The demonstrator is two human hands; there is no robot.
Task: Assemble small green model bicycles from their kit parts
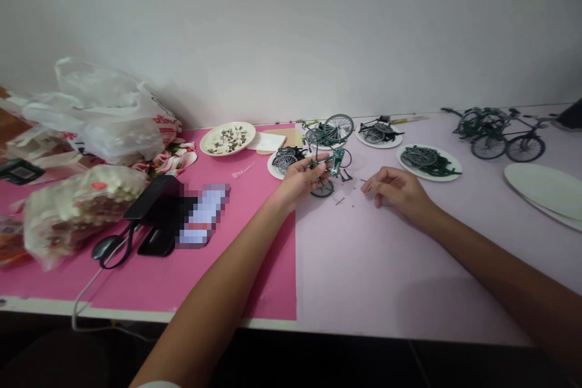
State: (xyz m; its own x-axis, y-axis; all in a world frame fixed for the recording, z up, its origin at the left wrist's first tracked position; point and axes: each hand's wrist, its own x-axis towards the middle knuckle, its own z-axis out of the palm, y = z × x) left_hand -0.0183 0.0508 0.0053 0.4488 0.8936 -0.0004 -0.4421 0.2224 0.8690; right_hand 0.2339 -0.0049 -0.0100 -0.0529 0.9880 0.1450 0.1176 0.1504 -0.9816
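Note:
My left hand [302, 183] grips a partly built green toy bicycle [337, 160] above the table, thumb and fingers closed around its frame. One small wheel hangs below the fingers. To its right, my right hand [396, 191] is apart from the bicycle, its thumb and fingertips pinched together. A tiny thin sliver seems to show at those fingertips, too small to name. A few small loose bits [340, 200] lie on the table between the hands. Behind the left hand, a plate [271, 168] holds dark wheels and parts.
A plate of wheels and green parts [457, 177] lies right, another dark-parts plate [398, 144] behind. Assembled toy bicycles [507, 136] stand back right, near stacked white plates [543, 185]. Left are a plate of small pieces [250, 140], a phone [204, 215], a black device [157, 200] and plastic bags [109, 121].

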